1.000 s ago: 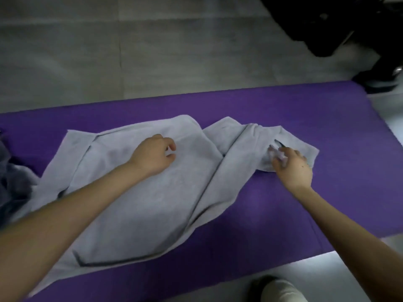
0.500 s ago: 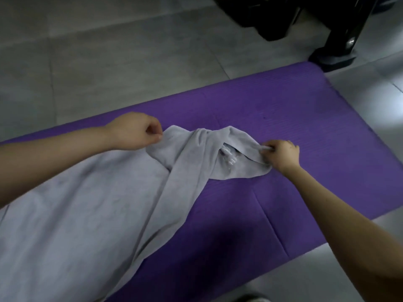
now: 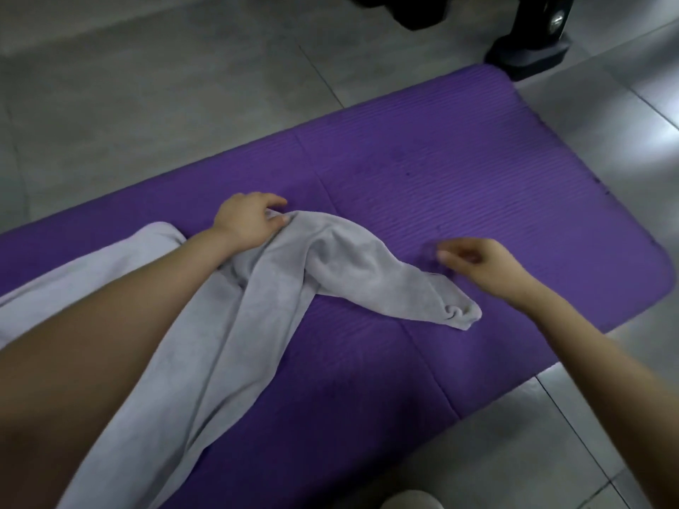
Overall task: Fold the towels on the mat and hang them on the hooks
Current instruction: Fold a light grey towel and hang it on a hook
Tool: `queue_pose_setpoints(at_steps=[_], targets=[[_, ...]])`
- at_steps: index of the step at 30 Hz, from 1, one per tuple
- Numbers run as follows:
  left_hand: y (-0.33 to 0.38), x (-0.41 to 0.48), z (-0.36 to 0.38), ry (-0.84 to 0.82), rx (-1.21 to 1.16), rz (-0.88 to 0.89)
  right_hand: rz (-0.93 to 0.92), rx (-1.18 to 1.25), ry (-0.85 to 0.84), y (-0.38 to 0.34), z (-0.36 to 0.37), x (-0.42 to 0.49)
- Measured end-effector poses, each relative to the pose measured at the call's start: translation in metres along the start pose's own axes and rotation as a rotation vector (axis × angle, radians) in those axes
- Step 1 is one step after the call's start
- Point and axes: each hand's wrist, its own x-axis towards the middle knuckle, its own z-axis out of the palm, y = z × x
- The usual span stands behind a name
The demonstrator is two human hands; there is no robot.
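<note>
Grips the far, bunched edge of the grey towel (image 3: 279, 288) with the left hand (image 3: 250, 224) near the centre of the frame, fingers (image 3: 275, 219) curled and clamped on the cloth. Holds the right hand (image 3: 481, 260) right of centre, over the purple mat (image 3: 477, 159), fingers loosely curled and a little apart, off the towel and closed on nothing visible, though blurred at the tips. Finds the towel on the mat and not yet folded: roped into a twist from the lower left up to the left hand, then down to a rumpled end (image 3: 459, 314) just below the right hand. Looks like spreading-out work ahead of a first fold, with hanging a long way off and no hooks in view. Risks tightening the twist if pulled from the left side alone, leaving a lumpy, lopsided fold. Risks dragging cloth past the mat's near edge onto the grey tiled floor (image 3: 147, 104) with any hard tug toward the bottom of the frame. Could also miss the true corner inside that rumpled end and pinch a doubled layer instead. Better to find the corner first, then draw both hands apart evenly.
</note>
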Motion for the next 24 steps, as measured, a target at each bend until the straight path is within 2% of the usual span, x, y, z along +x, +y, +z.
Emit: queue_pose_setpoints(at_steps=[3, 5, 6, 8, 10, 11, 13, 14, 15, 16, 18, 20, 22, 24], targets=[[-0.001, 0.009, 0.015, -0.108, 0.011, -0.049, 0.020, -0.126, -0.144, -0.021, 0.028, 0.021], [-0.003, 0.010, 0.021, -0.101, 0.037, -0.065, -0.021, -0.245, -0.172, -0.026, 0.044, 0.027], [-0.003, 0.009, 0.022, -0.077, 0.050, -0.068, -0.054, -0.269, -0.141, -0.026, 0.050, 0.026], [-0.002, 0.001, 0.018, -0.004, 0.066, -0.037, -0.166, -0.245, 0.037, -0.028, 0.060, 0.012], [-0.003, -0.015, 0.007, 0.099, 0.041, 0.027, -0.406, -0.276, 0.243, -0.024, 0.061, -0.015], [-0.005, -0.027, -0.001, 0.146, 0.035, 0.082, -0.527, -0.305, 0.225, -0.019, 0.058, -0.029], [-0.015, -0.054, -0.018, 0.130, 0.105, 0.272, -0.658, -0.339, -0.082, -0.010, 0.053, -0.055], [-0.021, -0.067, -0.023, 0.058, 0.172, 0.378, -0.634, -0.332, -0.233, -0.007, 0.049, -0.063], [-0.026, -0.078, -0.027, -0.046, 0.242, 0.454, -0.562, -0.279, -0.313, -0.008, 0.043, -0.066], [-0.029, -0.088, -0.030, -0.151, 0.293, 0.473, -0.476, -0.195, -0.320, -0.012, 0.039, -0.066], [-0.034, -0.091, -0.031, -0.183, 0.282, 0.424, -0.350, -0.071, -0.154, -0.026, 0.036, -0.053], [-0.031, -0.082, -0.032, -0.041, 0.195, 0.314, -0.268, -0.117, 0.028, -0.042, 0.046, -0.028], [-0.027, -0.068, -0.029, 0.018, 0.219, 0.194, -0.174, -0.152, 0.031, -0.055, 0.063, 0.006], [-0.025, -0.055, -0.022, -0.104, 0.355, 0.081, -0.076, -0.219, -0.033, -0.062, 0.084, 0.037]])
